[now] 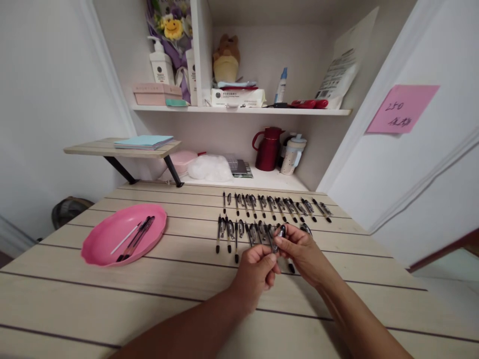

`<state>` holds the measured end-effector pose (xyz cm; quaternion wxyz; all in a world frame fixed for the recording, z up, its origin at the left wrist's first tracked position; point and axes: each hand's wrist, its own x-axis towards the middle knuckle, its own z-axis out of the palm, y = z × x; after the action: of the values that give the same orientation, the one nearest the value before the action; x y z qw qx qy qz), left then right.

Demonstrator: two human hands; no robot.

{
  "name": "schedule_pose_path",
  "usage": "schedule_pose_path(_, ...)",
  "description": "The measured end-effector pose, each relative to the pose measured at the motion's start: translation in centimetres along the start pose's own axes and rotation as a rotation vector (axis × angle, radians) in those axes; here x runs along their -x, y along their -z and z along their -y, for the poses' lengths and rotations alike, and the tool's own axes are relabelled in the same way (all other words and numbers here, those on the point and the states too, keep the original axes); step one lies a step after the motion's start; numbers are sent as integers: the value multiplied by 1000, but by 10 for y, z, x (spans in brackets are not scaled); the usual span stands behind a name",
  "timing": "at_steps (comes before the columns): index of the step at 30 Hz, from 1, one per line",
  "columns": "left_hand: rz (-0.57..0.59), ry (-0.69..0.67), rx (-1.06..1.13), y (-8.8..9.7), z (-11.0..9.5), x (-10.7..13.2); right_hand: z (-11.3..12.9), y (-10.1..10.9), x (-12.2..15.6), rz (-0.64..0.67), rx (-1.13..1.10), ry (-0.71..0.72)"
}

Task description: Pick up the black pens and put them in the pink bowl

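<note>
Just over the front row of pens, my right hand (299,247) pinches a shiny dark pen cap (281,232) between thumb and fingertips. My left hand (258,269) is closed at the lower end of the same cap, its thumb against the curled fingers; they hide part of that end. Beneath and beside my hands lies a row of black-tipped pens (236,242) and see-through dark caps (241,229). Behind it runs a second row of slim pens (255,207) with caps next to them. My hands cover some of the front row.
To the left sits a pink scalloped tray (92,254) holding several pens (136,239) and a white stick (126,238). A small raised shelf (88,146) carries pale blue paper pads (144,141). At the back stand a red jug (268,149) and a pale tumbler (293,157).
</note>
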<state>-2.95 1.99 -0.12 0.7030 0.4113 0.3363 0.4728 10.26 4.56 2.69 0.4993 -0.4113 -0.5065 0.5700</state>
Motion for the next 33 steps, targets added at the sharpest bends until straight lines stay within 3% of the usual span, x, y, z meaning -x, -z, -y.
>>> schedule_pose_path(8,-49,-17,-53,-1,-7,0,-1,-7,3,-21,5,38)
schedule_pose_path(12,-37,-14,-58,-1,-11,-2,2,5,0,4,67,40)
schedule_pose_path(14,-55,-31,-58,-1,-13,-3,4,23,-4,-100,115,81)
schedule_pose_path(16,-91,-53,-75,0,-17,-5,4,48,-9,-395,217,161)
schedule_pose_path(18,-140,-80,-128,2,-25,-6,1,73,-14,-672,503,127)
schedule_pose_path(20,-200,-135,-212,5,-38,-7,-5,93,-18,-754,852,37)
schedule_pose_path(22,-258,-216,-329,13,-58,-5,-12,106,-20,-725,1138,-42)
schedule_pose_path(25,-356,-366,-599,37,-99,3,-21,112,-22,-615,1322,-146)
schedule_pose_path(28,-550,-510,-1023,79,-145,18,-27,113,-24,-568,1352,-183)
schedule_pose_path(31,-789,-443,-1468,129,-182,36,-32,114,-26,-558,1357,-174)
schedule_pose_path(33,-876,-278,-1694,159,-198,48,-35,117,-27,-541,1357,-181)
